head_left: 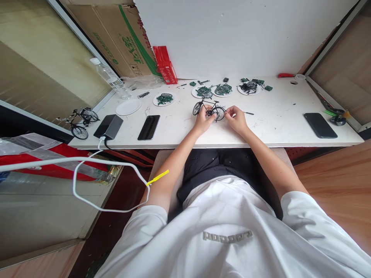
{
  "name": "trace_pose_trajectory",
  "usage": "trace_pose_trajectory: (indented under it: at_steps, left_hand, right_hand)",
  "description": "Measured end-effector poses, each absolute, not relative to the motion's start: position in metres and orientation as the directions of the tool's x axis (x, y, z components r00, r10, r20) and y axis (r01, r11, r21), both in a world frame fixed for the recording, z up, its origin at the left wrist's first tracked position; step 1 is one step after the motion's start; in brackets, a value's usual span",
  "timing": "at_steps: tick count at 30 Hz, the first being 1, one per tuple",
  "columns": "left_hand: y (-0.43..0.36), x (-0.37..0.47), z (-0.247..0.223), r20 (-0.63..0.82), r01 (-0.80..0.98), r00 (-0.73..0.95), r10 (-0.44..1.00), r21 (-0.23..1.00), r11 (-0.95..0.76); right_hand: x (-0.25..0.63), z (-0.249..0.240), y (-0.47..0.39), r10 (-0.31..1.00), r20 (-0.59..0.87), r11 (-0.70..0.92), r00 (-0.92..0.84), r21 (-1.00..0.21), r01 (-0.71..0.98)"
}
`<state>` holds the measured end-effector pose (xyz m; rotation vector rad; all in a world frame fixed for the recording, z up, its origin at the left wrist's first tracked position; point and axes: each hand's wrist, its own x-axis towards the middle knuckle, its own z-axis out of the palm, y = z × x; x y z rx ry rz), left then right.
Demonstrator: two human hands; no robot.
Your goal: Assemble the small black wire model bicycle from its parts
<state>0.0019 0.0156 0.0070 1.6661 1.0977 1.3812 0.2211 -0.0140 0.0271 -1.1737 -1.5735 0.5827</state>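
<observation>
A small black model bicycle (209,109) is held upright just over the near middle of the white table (179,133). My left hand (204,120) grips it low on the frame, near the pedals, with the fingers closed. At the rear wheel, my right hand (236,118) has its thumb and fingertips pinched together; whatever lies between them is too small to make out. A thin dark tool (249,113) lies just right of that hand. Beyond the bicycle, white plates bear green and black small parts (223,89).
On the left stand another model bicycle (79,121), a black power box (108,126), a phone (148,127), a white plate (128,107) and a water bottle (111,79). A red box (165,65) is at the back. Another phone (320,125) lies right. A white cable (110,211) crosses my left arm.
</observation>
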Motion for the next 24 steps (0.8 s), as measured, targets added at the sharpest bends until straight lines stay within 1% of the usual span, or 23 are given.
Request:
trace_pose_trajectory:
  at_steps: [10, 14, 19, 22, 24]
  left_hand:
    - [0.023, 0.001, -0.003, 0.342, 0.156, 0.131, 0.93, 0.92, -0.36]
    - [0.022, 0.002, 0.0, 0.335, 0.09, 0.124, 0.934, 0.934, -0.347]
    - [0.023, 0.006, 0.006, 0.327, -0.011, 0.073, 0.942, 0.945, -0.327]
    - [0.022, 0.007, 0.011, 0.268, -0.079, 0.013, 0.963, 0.961, -0.266]
    - [0.02, 0.006, 0.014, 0.229, -0.145, 0.019, 0.973, 0.964, -0.224]
  right_hand:
    - [0.225, 0.019, -0.006, 0.921, 0.382, 0.324, 0.08, -0.862, 0.389]
    - [0.226, 0.017, -0.004, 0.92, 0.381, 0.318, 0.09, -0.861, 0.397]
    - [0.226, 0.018, -0.005, 0.921, 0.385, 0.335, 0.054, -0.855, 0.396]
    - [0.225, 0.02, -0.007, 0.914, 0.405, 0.372, 0.013, -0.853, 0.367]
    - [0.224, 0.022, -0.007, 0.907, 0.421, 0.403, -0.02, -0.853, 0.333]
